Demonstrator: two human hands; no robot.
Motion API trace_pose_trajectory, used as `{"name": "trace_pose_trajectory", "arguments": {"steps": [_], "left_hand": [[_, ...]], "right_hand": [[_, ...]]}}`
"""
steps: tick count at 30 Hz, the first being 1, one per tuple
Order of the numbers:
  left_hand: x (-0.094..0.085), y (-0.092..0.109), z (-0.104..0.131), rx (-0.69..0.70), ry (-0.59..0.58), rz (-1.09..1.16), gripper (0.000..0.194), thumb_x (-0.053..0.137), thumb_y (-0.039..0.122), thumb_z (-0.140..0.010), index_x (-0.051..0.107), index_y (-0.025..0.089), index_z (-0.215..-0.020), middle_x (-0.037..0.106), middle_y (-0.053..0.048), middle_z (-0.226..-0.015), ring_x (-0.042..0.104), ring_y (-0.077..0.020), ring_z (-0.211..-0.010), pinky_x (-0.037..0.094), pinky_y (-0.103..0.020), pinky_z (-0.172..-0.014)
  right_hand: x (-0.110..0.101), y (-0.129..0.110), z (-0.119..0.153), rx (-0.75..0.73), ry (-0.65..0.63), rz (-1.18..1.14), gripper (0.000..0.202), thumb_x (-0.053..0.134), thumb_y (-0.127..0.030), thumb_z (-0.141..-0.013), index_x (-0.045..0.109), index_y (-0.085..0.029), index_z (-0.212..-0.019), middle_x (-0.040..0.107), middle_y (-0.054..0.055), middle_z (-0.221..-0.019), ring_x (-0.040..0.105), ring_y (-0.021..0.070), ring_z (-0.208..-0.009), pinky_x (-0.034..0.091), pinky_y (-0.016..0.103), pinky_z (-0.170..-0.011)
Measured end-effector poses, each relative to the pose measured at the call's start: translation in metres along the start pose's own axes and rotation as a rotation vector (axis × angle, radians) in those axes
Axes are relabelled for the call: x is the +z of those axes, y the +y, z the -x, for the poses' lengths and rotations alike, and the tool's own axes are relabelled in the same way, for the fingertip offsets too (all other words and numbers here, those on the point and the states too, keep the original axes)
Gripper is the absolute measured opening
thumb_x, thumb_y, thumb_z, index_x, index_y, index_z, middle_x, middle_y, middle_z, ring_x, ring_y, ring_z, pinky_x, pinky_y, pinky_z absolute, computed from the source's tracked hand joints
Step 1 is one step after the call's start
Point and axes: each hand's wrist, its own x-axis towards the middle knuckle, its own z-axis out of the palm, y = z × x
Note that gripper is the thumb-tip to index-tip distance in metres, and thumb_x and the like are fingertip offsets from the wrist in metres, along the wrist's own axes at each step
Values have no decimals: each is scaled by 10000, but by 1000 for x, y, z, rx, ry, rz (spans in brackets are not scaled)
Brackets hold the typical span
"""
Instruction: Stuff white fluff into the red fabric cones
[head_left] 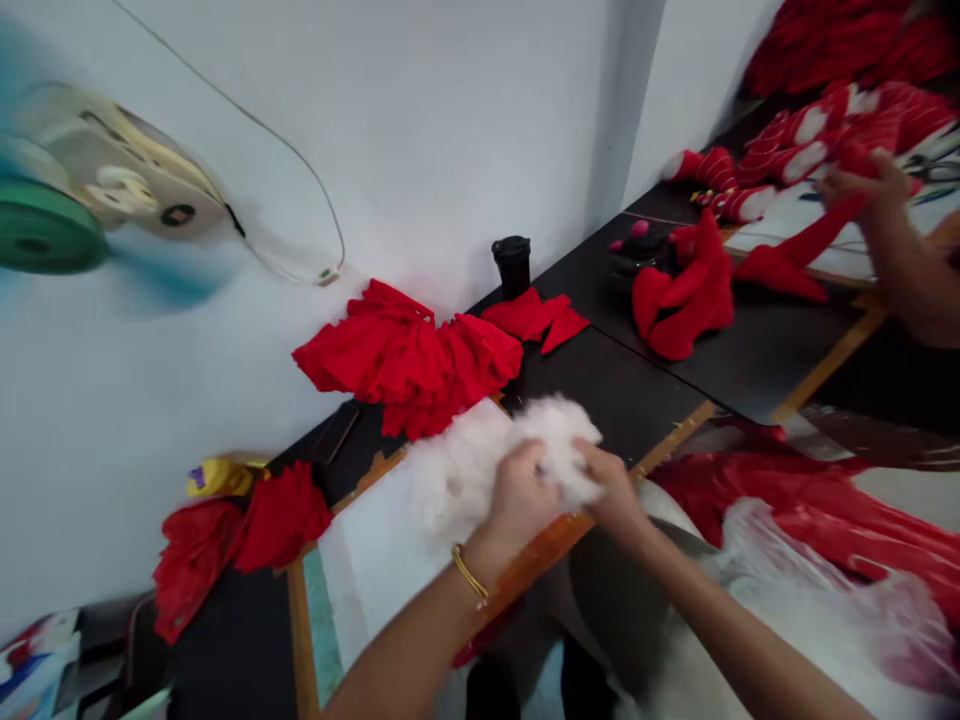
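Between my two hands is a tuft of white fluffy stuffing, held above the front edge of the work table. My left hand, with a gold bangle at the wrist, is closed on its left side. From the right, my right hand grips the same tuft, fingers curled into it and slightly blurred. Just left of it, a larger heap of white stuffing rests on a white board. Red fabric pieces are piled behind the heap against the wall.
A fan hangs on the left wall. More red cloth, a yellow bottle, a phone and a black cup stand along the back. At right, a co-worker's hand holds red cloth. Plastic bags lie below.
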Motion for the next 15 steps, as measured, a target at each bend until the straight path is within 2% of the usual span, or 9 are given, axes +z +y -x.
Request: {"name": "trace_pose_trajectory", "arguments": {"steps": [2, 4, 6, 9, 11, 12, 13, 15], "left_hand": [[-24, -31, -32, -24, -28, -324, 93, 554, 122, -728, 544, 201, -777, 617, -25, -809, 565, -172, -774, 454, -277, -726], [-35, -58, -58, -40, -149, -610, 182, 542, 129, -778, 577, 193, -944, 642, -69, -1017, 597, -198, -907, 465, -298, -803], [-34, -81, -76, -72, -286, -748, 264, 553, 109, -790, 583, 183, -1041, 637, -95, -1106, 609, -213, -987, 466, -305, -852], [-20, -106, -87, -136, -354, -791, 341, 524, 10, -767, 599, 124, -1079, 652, -149, -1093, 621, -234, -1028, 460, -314, -893], [-11, -113, -89, -160, -367, -805, 369, 482, -10, -779, 590, 77, -1120, 634, -200, -1135, 610, -261, -1072, 454, -340, -922], [-8, -114, -89, -156, -371, -807, 376, 465, 2, -796, 578, 58, -1150, 612, -222, -1174, 596, -279, -1103, 448, -359, -941], [-7, -114, -89, -142, -373, -805, 396, 457, 23, -811, 554, 41, -1194, 581, -240, -1224, 579, -296, -1132, 441, -379, -963], [-10, -112, -86, -100, -377, -796, 449, 481, 102, -839, 497, 31, -1282, 529, -257, -1290, 539, -333, -1187, 416, -426, -1010]], "right_hand": [[26, -3, -43, 5, -18, 160, 133, 505, -188, -811, 605, -175, -897, 649, 55, -818, 606, 192, -763, 474, 262, -693], [48, 8, -71, 61, -110, 383, 319, 504, -128, -820, 592, -173, -1123, 649, 105, -1016, 601, 225, -922, 472, 281, -752], [66, 21, -86, 97, -205, 508, 434, 506, -91, -825, 555, -179, -1247, 612, 149, -1139, 561, 262, -1061, 474, 310, -809], [79, 25, -89, 110, -268, 526, 505, 527, -82, -835, 528, -182, -1330, 570, 173, -1224, 510, 284, -1171, 453, 365, -929], [68, 18, -73, 40, -281, 470, 556, 560, -107, -843, 491, -190, -1389, 532, 176, -1309, 496, 288, -1218, 421, 408, -1007], [55, 14, -58, -26, -261, 421, 570, 573, -126, -850, 477, -197, -1407, 502, 174, -1364, 488, 289, -1246, 407, 426, -1034], [36, 11, -38, -90, -196, 374, 559, 571, -140, -860, 479, -213, -1406, 447, 166, -1440, 463, 291, -1290, 396, 443, -1056], [-15, 10, 19, -145, 31, 342, 480, 524, -178, -906, 506, -278, -1375, 390, 108, -1522, 440, 271, -1338, 390, 455, -1076]]}}
